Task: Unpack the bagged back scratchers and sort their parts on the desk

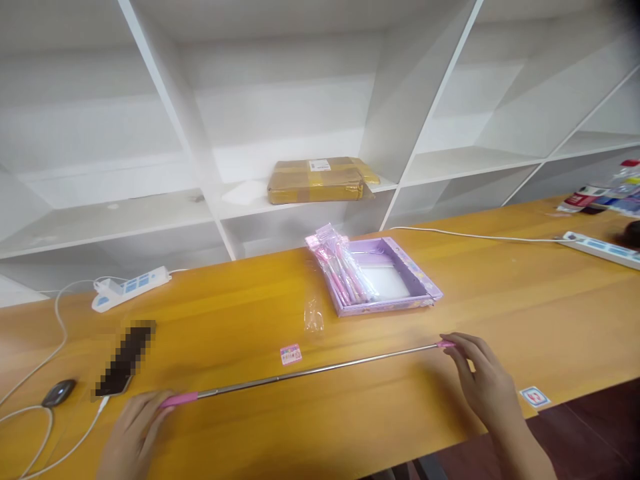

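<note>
A long, thin metal telescopic rod (320,369) with pink ends stretches across the front of the wooden table (225,440). My left hand (137,427) is closed on its thicker pink handle at the lower left. At the right, my right hand (480,373) pinches the small pink tip. Just behind the rod lies a small pink card (291,354), and behind that a clear plastic wrapper (314,316). Farther back, several pink items in clear packaging (345,270) rest in and over the left side of a purple open box (413,273).
At the left are a phone (125,360), a black mouse (59,393), white cables and a power strip (131,288). Another power strip (603,249) and bottles (625,183) stand right. A sticker (535,397) lies near the front edge. Shelves behind hold a cardboard parcel (320,181).
</note>
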Motion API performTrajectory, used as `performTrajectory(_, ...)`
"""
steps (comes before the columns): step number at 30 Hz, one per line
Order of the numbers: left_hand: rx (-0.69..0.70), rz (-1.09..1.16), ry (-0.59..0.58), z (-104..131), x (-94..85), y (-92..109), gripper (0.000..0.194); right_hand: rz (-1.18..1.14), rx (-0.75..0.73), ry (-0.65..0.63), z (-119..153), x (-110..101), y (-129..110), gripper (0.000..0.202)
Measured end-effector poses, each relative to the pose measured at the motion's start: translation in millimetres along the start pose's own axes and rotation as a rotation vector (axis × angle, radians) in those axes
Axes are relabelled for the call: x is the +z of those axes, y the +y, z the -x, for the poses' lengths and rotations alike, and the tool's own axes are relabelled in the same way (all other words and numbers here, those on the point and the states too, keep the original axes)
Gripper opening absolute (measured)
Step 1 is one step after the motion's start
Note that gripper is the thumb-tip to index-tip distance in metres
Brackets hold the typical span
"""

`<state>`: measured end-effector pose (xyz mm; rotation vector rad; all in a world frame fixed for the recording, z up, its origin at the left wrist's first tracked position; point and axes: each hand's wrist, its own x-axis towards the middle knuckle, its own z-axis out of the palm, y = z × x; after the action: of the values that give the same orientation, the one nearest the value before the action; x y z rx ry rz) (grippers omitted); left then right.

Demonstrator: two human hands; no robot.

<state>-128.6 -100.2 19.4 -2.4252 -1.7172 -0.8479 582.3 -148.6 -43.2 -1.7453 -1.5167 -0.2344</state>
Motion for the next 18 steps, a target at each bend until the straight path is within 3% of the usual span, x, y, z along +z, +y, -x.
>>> performTrajectory(6,-0.059,0.047,-0.027,-6.1,6.3,22.2,0.046,-0.027,0.104,0.038,2.3,-2.9,0.2,0.031)
performTrajectory(12,0.040,0.077,-0.037,3.1,7.5,31.0,0.038,-0.031,0.161,-0.008,4.0,-11.8,14.4,0.037)
performTrajectory(18,0.055,0.061,0.008,8.9,-2.8,41.2,0.035,-0.072,0.171,-0.008,1.5,-12.9,9.0,0.040)
